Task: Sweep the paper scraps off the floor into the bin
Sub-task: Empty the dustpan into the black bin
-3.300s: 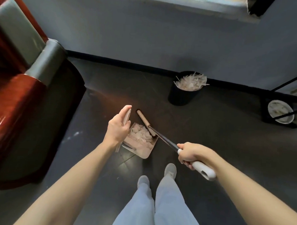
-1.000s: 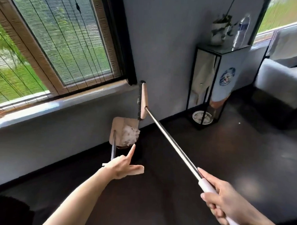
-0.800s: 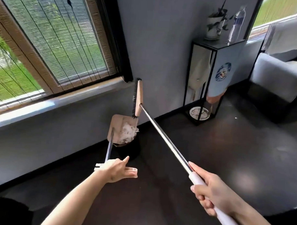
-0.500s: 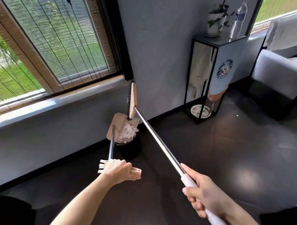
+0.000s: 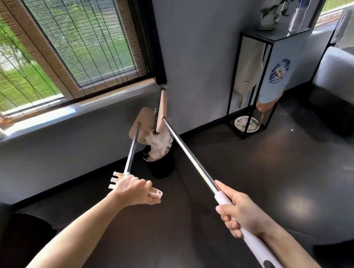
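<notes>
Paper scraps (image 5: 161, 140) had slid lower than a moment before. Now they hung in a white heap from the low edge of the dustpan (image 5: 142, 120) down to the mouth of the black bin (image 5: 164, 165). The dustpan was up in the air over the bin and tipped steeply. The left hand (image 5: 133, 190) held the pale grip at the end of its metal pole, with all the fingers curled round it. The pointing finger, which had stuck up a second ago, was now folded down with the rest. The right hand (image 5: 239, 214) held the white grip of the broom (image 5: 189, 156). Its fingers were wrapped round the grip, but the pointing finger lay straight along the pole. The wooden broom head (image 5: 162, 111) stood almost upright, with its dark bristles against the pan and its low end touching the scraps. The bin stood on the dark floor (image 5: 251, 176), close to the grey wall under the window (image 5: 65, 43). Off to the right stood a black metal stand (image 5: 234, 85), with a plant pot (image 5: 268, 20) and a bottle (image 5: 296, 15) on top and a plate (image 5: 246, 124) at the bottom. A grey sofa (image 5: 345, 69) sat at the far right.
</notes>
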A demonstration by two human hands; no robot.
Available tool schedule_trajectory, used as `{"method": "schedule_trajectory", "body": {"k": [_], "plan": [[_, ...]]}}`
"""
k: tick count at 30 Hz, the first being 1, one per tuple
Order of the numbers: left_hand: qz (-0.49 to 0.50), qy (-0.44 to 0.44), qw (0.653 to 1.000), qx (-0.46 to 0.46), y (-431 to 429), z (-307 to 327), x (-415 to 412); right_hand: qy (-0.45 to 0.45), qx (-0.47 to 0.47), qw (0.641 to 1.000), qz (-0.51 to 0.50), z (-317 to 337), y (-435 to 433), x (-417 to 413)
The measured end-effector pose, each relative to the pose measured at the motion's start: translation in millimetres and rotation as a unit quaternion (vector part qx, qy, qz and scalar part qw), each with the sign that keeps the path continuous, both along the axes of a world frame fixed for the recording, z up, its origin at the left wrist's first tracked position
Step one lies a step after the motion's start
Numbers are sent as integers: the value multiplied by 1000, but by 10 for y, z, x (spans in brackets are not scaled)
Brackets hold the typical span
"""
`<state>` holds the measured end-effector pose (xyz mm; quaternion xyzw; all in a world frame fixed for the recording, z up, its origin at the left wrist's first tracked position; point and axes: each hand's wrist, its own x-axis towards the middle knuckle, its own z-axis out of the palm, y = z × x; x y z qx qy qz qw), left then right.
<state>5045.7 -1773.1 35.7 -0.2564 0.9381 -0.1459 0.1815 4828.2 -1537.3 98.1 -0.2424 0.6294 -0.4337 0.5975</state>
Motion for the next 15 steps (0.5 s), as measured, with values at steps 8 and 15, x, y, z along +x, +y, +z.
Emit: {"method": "schedule_trajectory", "body": {"k": [8,15], "plan": [[32,-40,999,0,1,50,10,-25,2,1000,-19,-77,111,1],[13,-51,998,17,141,-264,0,-5,22,999,-30,-256,125,35]]}}
